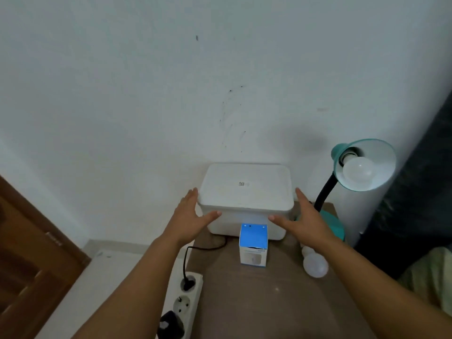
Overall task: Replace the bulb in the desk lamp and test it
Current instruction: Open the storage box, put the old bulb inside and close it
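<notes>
The person is reaching both hands toward the white lidded box point(245, 192) standing at the back of the tabletop point(264, 302) against the wall; the left hand point(189, 212) is spreading at the box's left front corner, fingers straight and thumb lying along the lid's front edge, and the right hand point(302, 216) is mirroring it at the right corner, both released and gripping nothing, whether touching the box or just short of it being hard to tell. The lamp point(362, 165), teal-shaded, is standing just right of the box with a bulb point(358, 173) sitting in its socket and the shade tipped toward the camera; a loose bulb point(315, 265) is lying on its side on the tabletop under the right forearm, and a blue-topped carton point(253, 245) is standing right in front of the box. Judging from this, the risks are lying close together: if the box is being lifted or pulled forward it is likely pushing the carton over, and the right forearm is passing right over the loose bulb, so a sweep could be rolling it off the edge. The lamp's cord point(195, 250) is running out from under the box to the power strip point(186, 299), so moving the box could be dragging the cord and tipping the lamp
</notes>
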